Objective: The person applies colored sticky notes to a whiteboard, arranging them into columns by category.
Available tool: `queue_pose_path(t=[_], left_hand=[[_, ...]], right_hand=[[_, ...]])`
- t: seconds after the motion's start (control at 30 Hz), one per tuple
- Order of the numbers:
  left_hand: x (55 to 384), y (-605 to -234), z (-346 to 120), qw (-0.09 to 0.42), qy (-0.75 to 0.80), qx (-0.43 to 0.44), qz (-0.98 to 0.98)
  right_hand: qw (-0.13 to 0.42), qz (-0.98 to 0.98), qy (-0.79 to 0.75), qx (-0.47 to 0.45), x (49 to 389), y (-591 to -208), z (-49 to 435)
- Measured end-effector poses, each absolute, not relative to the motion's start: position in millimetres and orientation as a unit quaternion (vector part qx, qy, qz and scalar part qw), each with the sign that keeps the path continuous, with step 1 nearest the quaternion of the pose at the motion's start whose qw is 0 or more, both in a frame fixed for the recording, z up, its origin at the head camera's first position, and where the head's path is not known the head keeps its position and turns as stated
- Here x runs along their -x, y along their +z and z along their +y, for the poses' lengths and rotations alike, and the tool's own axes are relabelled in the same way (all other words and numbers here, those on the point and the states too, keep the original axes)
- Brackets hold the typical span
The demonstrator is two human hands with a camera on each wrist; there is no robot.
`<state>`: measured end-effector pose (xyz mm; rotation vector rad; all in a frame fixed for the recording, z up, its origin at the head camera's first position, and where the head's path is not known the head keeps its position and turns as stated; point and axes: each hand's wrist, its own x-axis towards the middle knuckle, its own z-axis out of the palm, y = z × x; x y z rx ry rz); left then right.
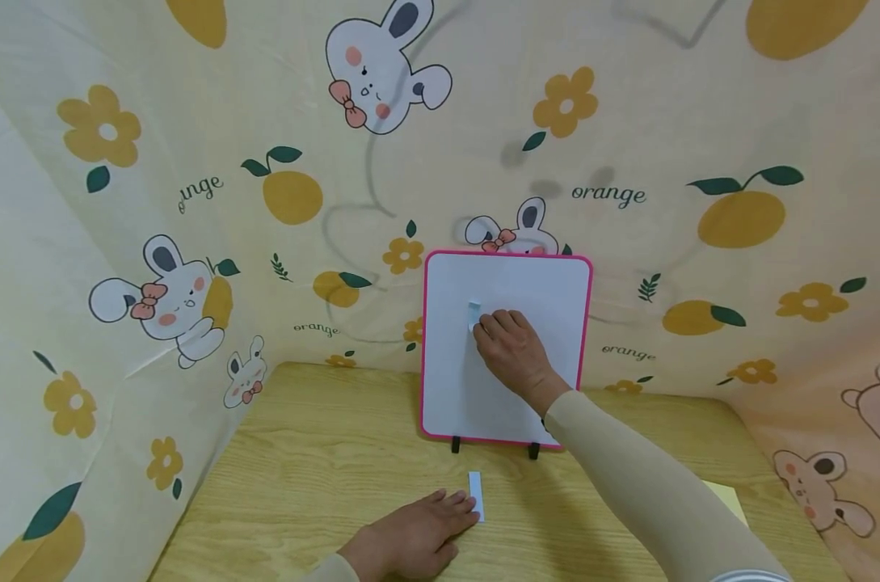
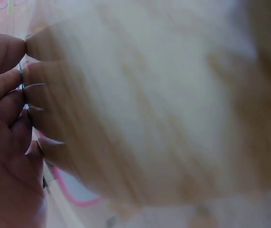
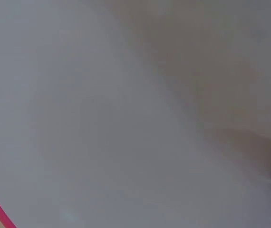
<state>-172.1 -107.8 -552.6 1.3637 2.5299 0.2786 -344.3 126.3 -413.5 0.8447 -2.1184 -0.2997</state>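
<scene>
Two strips: far strip (image 1: 474, 310) pinched at board (image 1: 450, 364) by right hand (image 1: 511, 346); near strip (image 1: 475, 484) touched by left hand (image 1: 414, 533), fingers extended. Board could be tipped by hard pressing.

The tabletop (image 1: 316, 436) is yellowish, wood-grained. Near its back edge, the board (image 1: 527, 287) is white (rimmed pink), its strip (image 1: 474, 310) pale blue. The cream backdrop (image 1: 483, 174) bears white rabbits.
</scene>
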Motion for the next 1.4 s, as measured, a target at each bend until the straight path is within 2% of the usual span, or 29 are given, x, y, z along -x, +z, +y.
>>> queue_pose_path(t=[0.47, 0.67, 0.77, 0.93, 1.03, 1.2, 1.4], left_hand=[[170.4, -548.7, -103.9, 0.125, 0.09, -0.467, 0.871], [171.9, -547.3, -100.6, 0.129, 0.092, -0.436, 0.886], [172.7, -545.2, -97.8, 0.105, 0.087, -0.437, 0.889], [174.3, -540.2, -93.2, 0.013, 0.053, -0.483, 0.874], [175.8, -537.1, -91.5, -0.01, 0.058, -0.484, 0.873], [180.3, -534.9, -92.5, -0.017, 0.051, -0.464, 0.884], [213.3, -513.7, -102.5, -0.099, 0.002, -0.395, 0.913]], right_hand=[[0.388, -0.848, -0.121, -0.341, 341.3, -427.2, 132.0], [0.386, -0.846, -0.14, -0.339, 338.0, -435.6, 134.5], [0.382, -0.848, -0.149, -0.336, 337.0, -439.0, 135.7], [0.377, -0.851, -0.149, -0.333, 336.4, -442.1, 137.0], [0.375, -0.853, -0.15, -0.332, 335.5, -442.3, 137.1], [0.358, -0.86, -0.158, -0.327, 332.0, -441.3, 135.6], [0.333, -0.874, -0.159, -0.316, 328.7, -440.7, 132.4]])
